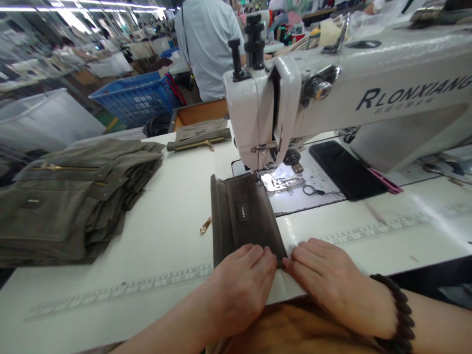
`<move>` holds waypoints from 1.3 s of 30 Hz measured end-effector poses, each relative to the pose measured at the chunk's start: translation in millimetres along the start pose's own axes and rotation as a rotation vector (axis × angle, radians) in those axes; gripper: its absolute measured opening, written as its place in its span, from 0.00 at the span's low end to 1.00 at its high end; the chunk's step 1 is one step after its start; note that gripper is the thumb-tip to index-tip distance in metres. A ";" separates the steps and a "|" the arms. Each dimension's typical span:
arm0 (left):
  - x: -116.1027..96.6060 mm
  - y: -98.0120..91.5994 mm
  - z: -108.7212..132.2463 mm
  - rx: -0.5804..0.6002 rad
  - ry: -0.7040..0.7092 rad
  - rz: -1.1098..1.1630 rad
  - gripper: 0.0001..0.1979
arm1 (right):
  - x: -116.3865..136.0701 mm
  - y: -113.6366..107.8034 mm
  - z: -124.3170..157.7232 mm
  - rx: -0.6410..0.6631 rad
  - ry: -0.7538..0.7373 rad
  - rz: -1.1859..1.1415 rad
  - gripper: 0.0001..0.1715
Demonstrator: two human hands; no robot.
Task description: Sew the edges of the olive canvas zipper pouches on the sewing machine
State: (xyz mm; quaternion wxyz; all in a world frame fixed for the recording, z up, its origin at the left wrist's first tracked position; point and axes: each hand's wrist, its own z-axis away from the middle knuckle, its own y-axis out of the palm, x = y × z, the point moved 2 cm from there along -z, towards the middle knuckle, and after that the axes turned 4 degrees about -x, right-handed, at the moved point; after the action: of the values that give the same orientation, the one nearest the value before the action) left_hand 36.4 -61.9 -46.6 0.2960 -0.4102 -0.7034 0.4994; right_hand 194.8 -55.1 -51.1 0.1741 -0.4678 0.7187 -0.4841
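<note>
Far left, a stack of folded grey-green pieces (70, 196) with gold zips sits on the white table (147, 255). Behind it is a blue basket (136, 98), off the table. A small gold zip pull (205, 225) lies loose on the table, just left of the dark grey fabric piece (243, 216).

That piece lies flat in front of the person. Its far end is under the sewing machine (332, 98) head, its near end under the hands.

The left hand (239, 290) rests on the near edge, fingers bent and pressing down - not clenched, no pinch visible. The right hand (332, 280) lies flat beside it, fingertips touching the piece's near right corner, fingers loose and extended. A dark bead bracelet (398, 314) is on that wrist.

A black phone (346, 169) lies on the machine bed, right of the needle area. At the back another person (206, 44) in a light shirt stands facing away.
</note>
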 end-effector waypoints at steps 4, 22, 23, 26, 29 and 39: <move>10.9 1.4 -2.3 0.018 0.011 0.004 0.14 | -8.2 1.5 -9.0 0.060 -0.004 -0.019 0.16; 109.0 -12.5 44.3 -0.385 -1.450 0.976 0.20 | -16.7 -8.2 -12.9 -0.124 -0.078 -0.119 0.10; 111.1 -9.3 42.6 -0.393 -1.512 1.194 0.20 | -16.8 -8.7 -13.0 -0.145 -0.073 -0.112 0.10; 105.1 -1.7 27.4 -0.327 -1.530 1.630 0.15 | -17.3 -9.2 -14.3 -0.150 -0.054 -0.095 0.10; 93.6 2.0 11.9 -0.245 -1.458 1.770 0.16 | -17.1 -9.8 -16.4 -0.105 -0.073 -0.092 0.12; 83.2 -1.1 11.9 -0.230 -1.434 1.492 0.13 | -14.6 -17.3 -22.0 -0.006 -0.140 -0.047 0.18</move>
State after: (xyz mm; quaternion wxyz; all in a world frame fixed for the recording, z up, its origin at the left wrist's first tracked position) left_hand -14.3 5.0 -48.8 -0.6164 -0.3735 -0.3255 0.6120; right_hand 195.3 -32.8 -28.9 0.2112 -0.5179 0.6951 -0.4517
